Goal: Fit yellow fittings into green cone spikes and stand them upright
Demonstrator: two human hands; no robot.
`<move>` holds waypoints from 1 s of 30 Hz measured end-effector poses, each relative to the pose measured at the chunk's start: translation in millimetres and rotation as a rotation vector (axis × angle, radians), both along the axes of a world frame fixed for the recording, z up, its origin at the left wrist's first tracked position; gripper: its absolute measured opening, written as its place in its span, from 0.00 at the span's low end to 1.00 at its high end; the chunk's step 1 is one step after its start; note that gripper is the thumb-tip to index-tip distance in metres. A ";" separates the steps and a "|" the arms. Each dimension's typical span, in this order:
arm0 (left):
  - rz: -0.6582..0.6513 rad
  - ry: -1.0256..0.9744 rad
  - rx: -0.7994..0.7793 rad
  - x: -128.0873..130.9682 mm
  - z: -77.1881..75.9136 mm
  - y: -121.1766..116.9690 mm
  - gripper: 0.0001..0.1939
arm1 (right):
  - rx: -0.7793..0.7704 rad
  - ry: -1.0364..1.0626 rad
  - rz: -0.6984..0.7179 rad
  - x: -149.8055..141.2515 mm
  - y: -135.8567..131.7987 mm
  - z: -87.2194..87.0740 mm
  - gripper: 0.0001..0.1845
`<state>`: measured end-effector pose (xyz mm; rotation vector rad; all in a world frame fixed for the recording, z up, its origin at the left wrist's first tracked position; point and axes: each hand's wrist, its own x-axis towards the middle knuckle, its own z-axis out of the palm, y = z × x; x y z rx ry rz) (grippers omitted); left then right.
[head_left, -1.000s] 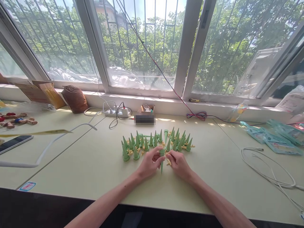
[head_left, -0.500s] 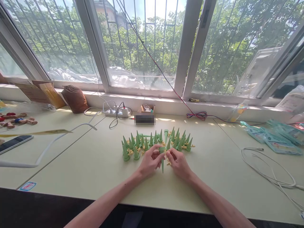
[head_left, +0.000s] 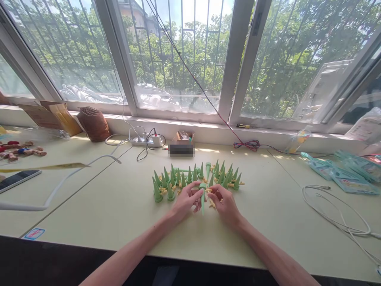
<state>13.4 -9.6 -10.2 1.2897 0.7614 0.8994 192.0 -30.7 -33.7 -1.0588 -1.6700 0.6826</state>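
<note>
My left hand (head_left: 187, 200) pinches a green plastic cone spike (head_left: 203, 200) by its wide top, tip pointing toward me. My right hand (head_left: 225, 203) is closed right beside it, fingertips at the cone's top, with a small yellow part (head_left: 212, 204) showing under its fingers. Both hands hover just over the pale table (head_left: 119, 210), at the near edge of a cluster of several upright green cones (head_left: 178, 180) mixed with small yellow pieces.
A blurred small box (head_left: 181, 148), a power strip with cables (head_left: 145, 140) and a brown pouch (head_left: 94, 124) stand near the window sill. A phone (head_left: 17, 178) lies at the left. White cable loops (head_left: 336, 210) and teal packets (head_left: 342, 172) lie at the right.
Both hands have shifted slightly away from me toward the cone cluster, carrying the green cone along; my fingers have kept working at its top.
</note>
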 end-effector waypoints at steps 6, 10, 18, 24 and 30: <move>-0.013 0.068 0.113 -0.2 -3.0 -2.1 0.26 | 0.007 -0.004 -0.013 1.3 0.8 -0.8 0.15; -0.044 0.086 0.172 0.9 -11.6 -3.0 0.24 | 0.040 -0.055 -0.058 1.4 1.8 -0.4 0.20; -0.061 0.085 0.194 3.6 -15.7 -2.9 0.22 | 0.042 -0.076 -0.088 -0.4 3.7 -1.9 0.23; 0.001 0.063 0.060 4.8 -1.3 -2.7 0.25 | -0.018 -0.036 -0.058 -1.5 -0.7 5.6 0.14; 0.028 -0.049 -0.105 0.6 -5.5 2.7 0.24 | 0.059 -0.095 -0.033 0.4 0.2 4.7 0.13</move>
